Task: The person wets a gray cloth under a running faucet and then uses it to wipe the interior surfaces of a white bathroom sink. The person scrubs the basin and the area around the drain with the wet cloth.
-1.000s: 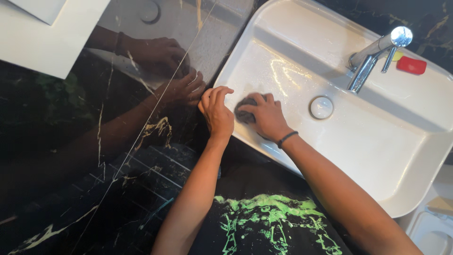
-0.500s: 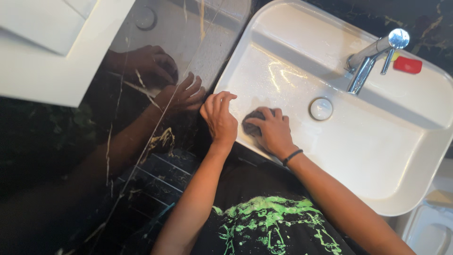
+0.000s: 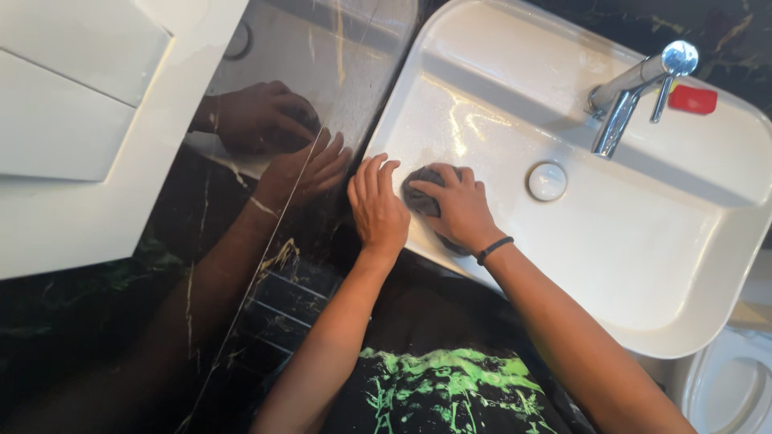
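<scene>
The right hand (image 3: 458, 213) presses a dark grey scouring pad (image 3: 420, 193) against the inner wall of the white basin (image 3: 683, 265), at the corner nearest the person. The pad looks soft and springy, light, and probably wet, so it should squash flat under the palm and could slide on the glossy glaze; it is best taken from above with the fingers spread over its back, as here. The right grip is closed on the pad, fingers curled over its top, with only the pad's left part showing past the knuckles. A dark band (image 3: 492, 250) circles that wrist.

Just left of the pad, the left hand (image 3: 376, 210) lies flat on the basin's rim, fingers together and pointing away from the body; its grip is open and holds nothing.

Beyond the pad, toward the middle of the bowl, sits the round white drain cap (image 3: 547, 182). Farther off stands the chrome tap (image 3: 635, 92), and past it a red bar (image 3: 692, 100) on the back ledge. To the left, the glossy black wall panel (image 3: 121, 321) mirrors both hands.
</scene>
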